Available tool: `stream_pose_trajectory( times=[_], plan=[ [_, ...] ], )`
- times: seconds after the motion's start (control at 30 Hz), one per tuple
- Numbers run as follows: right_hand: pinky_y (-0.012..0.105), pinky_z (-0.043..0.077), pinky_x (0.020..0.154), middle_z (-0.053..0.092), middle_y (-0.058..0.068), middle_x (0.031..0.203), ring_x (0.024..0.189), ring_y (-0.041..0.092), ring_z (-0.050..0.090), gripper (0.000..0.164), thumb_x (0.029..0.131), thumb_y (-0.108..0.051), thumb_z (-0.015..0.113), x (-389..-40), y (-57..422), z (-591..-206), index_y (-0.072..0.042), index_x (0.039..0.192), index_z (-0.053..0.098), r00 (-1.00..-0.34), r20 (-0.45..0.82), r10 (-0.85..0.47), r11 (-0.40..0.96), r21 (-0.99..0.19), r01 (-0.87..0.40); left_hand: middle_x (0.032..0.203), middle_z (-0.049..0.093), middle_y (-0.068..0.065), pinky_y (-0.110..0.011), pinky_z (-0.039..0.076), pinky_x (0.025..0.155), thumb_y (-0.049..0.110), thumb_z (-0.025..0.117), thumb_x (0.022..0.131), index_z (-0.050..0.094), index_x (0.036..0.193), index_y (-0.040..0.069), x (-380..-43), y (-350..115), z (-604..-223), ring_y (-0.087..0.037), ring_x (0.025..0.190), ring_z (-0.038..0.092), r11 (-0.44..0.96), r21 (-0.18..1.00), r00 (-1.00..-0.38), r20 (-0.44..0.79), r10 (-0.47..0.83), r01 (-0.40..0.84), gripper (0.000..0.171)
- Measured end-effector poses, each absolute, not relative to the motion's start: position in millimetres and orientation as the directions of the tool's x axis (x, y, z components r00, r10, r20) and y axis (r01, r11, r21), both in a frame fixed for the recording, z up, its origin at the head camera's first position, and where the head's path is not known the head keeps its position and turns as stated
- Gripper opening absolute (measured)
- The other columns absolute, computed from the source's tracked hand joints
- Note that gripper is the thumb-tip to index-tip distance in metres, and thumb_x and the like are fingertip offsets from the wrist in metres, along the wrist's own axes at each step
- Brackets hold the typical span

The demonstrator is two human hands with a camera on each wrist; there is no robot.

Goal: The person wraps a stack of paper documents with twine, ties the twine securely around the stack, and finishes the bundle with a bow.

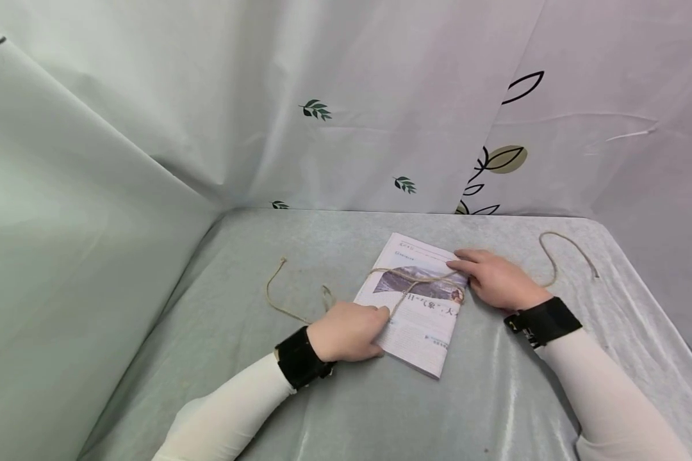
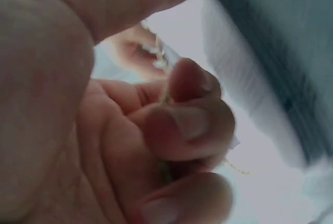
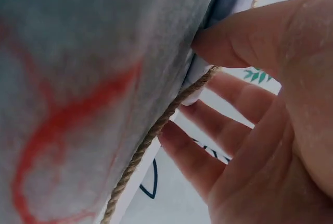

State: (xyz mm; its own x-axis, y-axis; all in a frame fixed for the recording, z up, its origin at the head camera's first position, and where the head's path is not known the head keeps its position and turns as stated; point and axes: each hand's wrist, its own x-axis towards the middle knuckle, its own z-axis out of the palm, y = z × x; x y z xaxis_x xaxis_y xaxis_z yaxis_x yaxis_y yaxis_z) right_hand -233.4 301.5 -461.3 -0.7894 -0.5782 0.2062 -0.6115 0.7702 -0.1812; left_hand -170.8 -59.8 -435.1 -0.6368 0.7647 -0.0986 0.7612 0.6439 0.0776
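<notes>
A folded newspaper bundle (image 1: 415,326) lies tilted on the table, with thin tan twine (image 1: 400,274) crossed over its upper half. My left hand (image 1: 348,331) is at the bundle's lower left edge. Its fingers (image 2: 182,125) curl round a strand of twine (image 2: 160,52) that runs up to the crossing. At the upper right edge, my right hand (image 1: 502,280) touches the bundle, thumb and fairly straight fingers (image 3: 192,153) spread about the corner. Twine (image 3: 140,156) passes along these fingers in the right wrist view.
One loose twine tail (image 1: 273,301) lies left of the bundle, another (image 1: 562,235) curves on the table beyond my right hand. The grey-green cloth-covered table (image 1: 254,390) meets a pale leaf-print curtain (image 1: 352,153) at the back and sides.
</notes>
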Motion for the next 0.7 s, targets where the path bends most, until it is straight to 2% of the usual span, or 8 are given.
stream_pose_trajectory(
  times=[0.13,0.3,0.47,0.6,0.7],
  plan=[
    [0.066,0.048,0.112,0.064,0.032,0.146,0.137,0.053,0.06,0.042,0.099,0.007,0.061,-231,301,-460,0.001,0.139,0.074,-0.792,0.202,-0.577,0.774,-0.175,-0.609,0.081,0.061,0.008,-0.038,0.052,0.056,0.034,0.089,0.093,0.06,0.098,0.017,-167,-55,-439,-0.011,0.07,0.062,0.613,0.012,-0.611,-0.078,0.788,0.79,0.034],
    [0.064,0.053,0.105,0.07,0.027,0.132,0.125,0.049,0.066,0.04,0.092,0.009,0.066,-226,303,-456,0.001,0.128,0.079,-0.81,0.192,-0.554,0.788,-0.192,-0.584,0.073,0.054,0.009,-0.038,0.048,0.054,0.03,0.088,0.092,0.058,0.093,0.018,-178,-66,-437,-0.011,0.064,0.057,0.619,0.025,-0.616,-0.077,0.784,0.785,0.032],
    [0.058,0.059,0.088,0.07,0.014,0.11,0.103,0.036,0.07,0.038,0.084,0.009,0.07,-216,299,-447,-0.003,0.118,0.081,-0.833,0.146,-0.534,0.814,-0.175,-0.553,0.074,0.05,0.008,-0.037,0.044,0.057,0.032,0.088,0.095,0.058,0.092,0.019,-202,-87,-434,-0.011,0.064,0.049,0.709,0.126,-0.695,-0.14,0.705,0.694,0.033],
    [0.052,0.057,0.076,0.062,0.006,0.096,0.083,0.026,0.063,0.036,0.076,0.006,0.075,-207,294,-439,-0.009,0.109,0.079,-0.843,0.088,-0.531,0.825,-0.176,-0.538,0.079,0.054,0.006,-0.033,0.043,0.065,0.04,0.09,0.095,0.059,0.093,0.018,-220,-104,-433,-0.012,0.069,0.05,0.783,0.232,-0.75,-0.227,0.621,0.578,0.038],
    [0.049,0.054,0.071,0.057,0.004,0.093,0.076,0.022,0.057,0.036,0.073,0.002,0.078,-202,291,-434,-0.011,0.106,0.076,-0.853,0.028,-0.521,0.832,-0.203,-0.516,0.075,0.052,0.007,-0.031,0.041,0.063,0.044,0.089,0.096,0.058,0.086,0.019,-230,-114,-435,-0.011,0.066,0.049,0.817,0.26,-0.775,-0.268,0.573,0.514,0.041]
  ],
)
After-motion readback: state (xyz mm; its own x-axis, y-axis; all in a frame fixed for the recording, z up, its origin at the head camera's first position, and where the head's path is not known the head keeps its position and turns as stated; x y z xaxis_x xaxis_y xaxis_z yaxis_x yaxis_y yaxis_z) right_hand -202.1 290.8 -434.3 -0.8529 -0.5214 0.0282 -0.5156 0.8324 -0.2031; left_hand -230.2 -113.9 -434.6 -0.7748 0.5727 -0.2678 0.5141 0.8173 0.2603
